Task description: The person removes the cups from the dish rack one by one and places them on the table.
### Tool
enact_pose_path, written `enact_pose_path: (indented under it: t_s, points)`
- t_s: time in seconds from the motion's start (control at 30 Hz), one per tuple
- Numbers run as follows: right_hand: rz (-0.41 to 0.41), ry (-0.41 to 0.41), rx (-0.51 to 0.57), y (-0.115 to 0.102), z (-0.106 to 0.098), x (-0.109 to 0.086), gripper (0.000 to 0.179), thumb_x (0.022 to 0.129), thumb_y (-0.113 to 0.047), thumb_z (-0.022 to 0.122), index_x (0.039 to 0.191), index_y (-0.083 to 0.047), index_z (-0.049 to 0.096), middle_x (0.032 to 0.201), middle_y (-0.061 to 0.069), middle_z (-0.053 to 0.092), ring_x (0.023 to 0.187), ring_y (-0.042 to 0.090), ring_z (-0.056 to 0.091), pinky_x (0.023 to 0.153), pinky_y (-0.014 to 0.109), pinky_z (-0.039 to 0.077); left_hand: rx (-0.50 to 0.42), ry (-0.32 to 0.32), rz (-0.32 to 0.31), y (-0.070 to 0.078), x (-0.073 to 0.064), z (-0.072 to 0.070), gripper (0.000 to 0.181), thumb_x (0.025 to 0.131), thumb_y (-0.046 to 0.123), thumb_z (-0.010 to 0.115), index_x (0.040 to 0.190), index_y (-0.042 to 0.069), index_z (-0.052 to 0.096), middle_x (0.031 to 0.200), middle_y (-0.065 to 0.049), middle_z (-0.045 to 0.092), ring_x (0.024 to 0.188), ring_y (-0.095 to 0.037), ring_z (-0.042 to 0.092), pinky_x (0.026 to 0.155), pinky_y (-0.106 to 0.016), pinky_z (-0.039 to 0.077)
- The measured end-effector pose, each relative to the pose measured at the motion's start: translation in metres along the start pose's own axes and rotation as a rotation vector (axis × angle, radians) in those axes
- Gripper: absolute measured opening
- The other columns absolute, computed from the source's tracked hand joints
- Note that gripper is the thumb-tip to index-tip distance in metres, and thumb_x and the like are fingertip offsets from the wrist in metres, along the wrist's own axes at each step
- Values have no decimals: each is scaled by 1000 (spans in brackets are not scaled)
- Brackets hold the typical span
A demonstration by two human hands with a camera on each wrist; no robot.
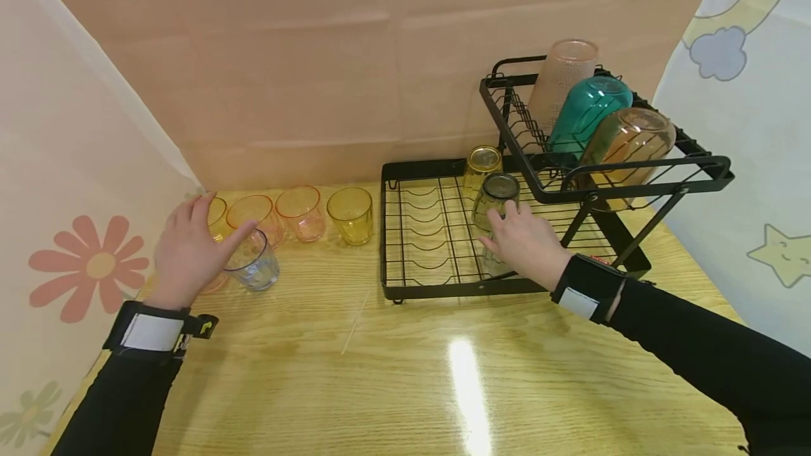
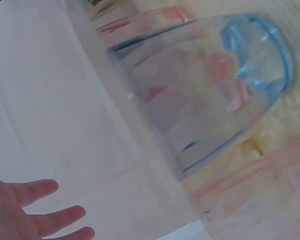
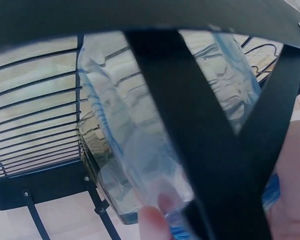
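At the left, my left hand (image 1: 193,248) has its thumb and fingers spread beside a clear blue-rimmed glass (image 1: 258,271). In the left wrist view, that hand's fingers (image 2: 55,220) show apart from the glass, at lower left. Over the front of the black dish rack (image 1: 437,292), my right hand (image 1: 529,239) holds an upside-down clear glass (image 1: 493,264) by its base. Its bluish tint shows in the right wrist view, where a fingertip (image 3: 154,224) lies at the base. Behind it stand an upturned grey-green glass (image 1: 497,199) and an upturned yellow glass (image 1: 483,164).
Pink-tinted glasses (image 1: 303,220) and a yellow glass (image 1: 352,220) stand upright along the back left. The rack's raised upper tier (image 1: 633,192) overhangs the right side, bearing a pink tumbler (image 1: 564,83), a teal one (image 1: 586,115) and an amber one (image 1: 624,150). Its slanted legs (image 1: 652,227) stand near my right wrist.
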State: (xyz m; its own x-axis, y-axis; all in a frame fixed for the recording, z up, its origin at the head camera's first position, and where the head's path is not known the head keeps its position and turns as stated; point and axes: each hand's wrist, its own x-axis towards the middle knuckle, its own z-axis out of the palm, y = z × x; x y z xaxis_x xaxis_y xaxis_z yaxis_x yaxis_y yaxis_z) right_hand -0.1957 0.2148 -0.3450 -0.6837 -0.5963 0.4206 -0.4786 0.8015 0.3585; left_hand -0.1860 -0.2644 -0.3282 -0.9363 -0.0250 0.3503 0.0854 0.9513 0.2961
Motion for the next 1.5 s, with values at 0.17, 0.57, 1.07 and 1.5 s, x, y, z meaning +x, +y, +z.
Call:
enact_pose_path:
  t_s: [0.17, 0.57, 1.07, 1.5]
  points:
    - [42, -87, 11, 2, -7, 7, 39, 87, -38, 57, 83, -1, 46, 68, 12, 38, 55, 24, 39, 36, 27, 32, 1, 33, 9, 5, 5, -8, 88, 82, 64, 46, 143, 6, 22, 138, -28, 26, 123, -48, 24, 95, -62, 20]
    - [-157, -312, -218, 3, -45, 33, 33, 88, 0, 52, 119, -9, 53, 95, 20, 44, 82, 37, 45, 69, 44, 42, -144, 8, 61, 47, 19, -10, 84, 83, 63, 47, 143, 9, 24, 141, -21, 28, 127, -43, 24, 98, -58, 18]
    - [241, -123, 461, -34, -46, 62, 43, 93, -51, 35, 105, -11, 48, 87, 6, 42, 70, 20, 41, 44, 30, 37, -832, -112, 65, 119, 14, 28, 60, 92, 47, 44, 142, 18, 25, 143, -7, 28, 130, -22, 23, 101, -47, 21]
    - [390, 14, 851, -54, -18, 72, 39, 94, -50, 34, 104, -17, 50, 92, 0, 46, 68, 16, 46, 51, 32, 39, -1307, -176, -171, 163, 1, 47, 68, 89, 54, 39, 142, 17, 17, 141, -6, 28, 128, -23, 27, 100, -53, 15]
